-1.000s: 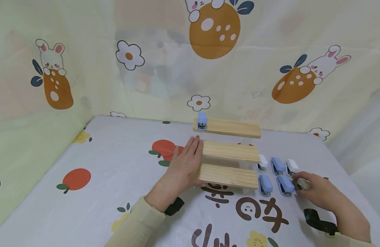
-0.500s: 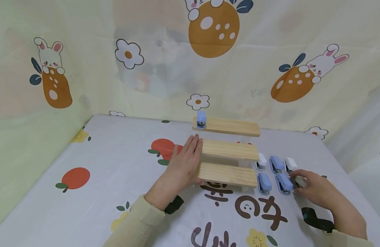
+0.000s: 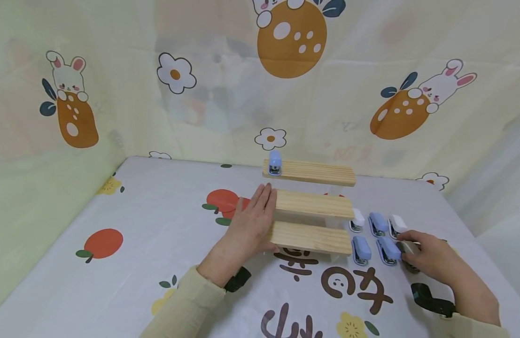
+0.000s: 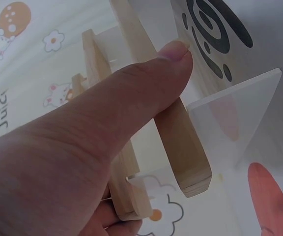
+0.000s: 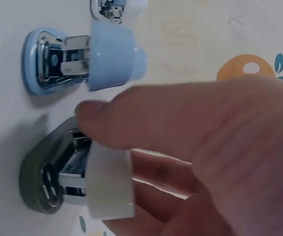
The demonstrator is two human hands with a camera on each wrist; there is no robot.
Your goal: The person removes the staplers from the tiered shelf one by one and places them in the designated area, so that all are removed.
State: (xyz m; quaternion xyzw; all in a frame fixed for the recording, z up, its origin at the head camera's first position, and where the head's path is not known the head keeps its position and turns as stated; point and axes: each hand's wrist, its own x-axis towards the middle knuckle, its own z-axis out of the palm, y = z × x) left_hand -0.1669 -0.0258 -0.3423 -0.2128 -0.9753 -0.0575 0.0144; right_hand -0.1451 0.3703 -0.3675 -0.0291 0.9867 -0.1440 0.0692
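Note:
My right hand (image 3: pixel 430 256) pinches a grey mini stapler (image 5: pixel 109 184) between thumb and fingers, at the right end of a group of staplers. Beside it stands a blue mini stapler (image 5: pixel 113 56), which the hand does not grip. My left hand (image 3: pixel 249 225) holds the left end of a three-step rack with wooden boards (image 3: pixel 310 238) and clear side panels (image 4: pixel 237 115). In the left wrist view the thumb lies across the lowest board, and the fingers are partly hidden behind the middle one. Another blue stapler (image 3: pixel 275 163) stands on the top board's left end.
Close to the rack's right side are more blue staplers (image 3: pixel 361 250) and white staplers (image 3: pixel 397 225), in two rows. A printed cloth (image 3: pixel 158 263) covers the table. Behind it hangs a patterned curtain (image 3: pixel 226 112).
More of the grey stapler shows below my right fingers, as its position in the grip has shifted slightly. My left hand stays on the rack, and the other staplers have not moved.

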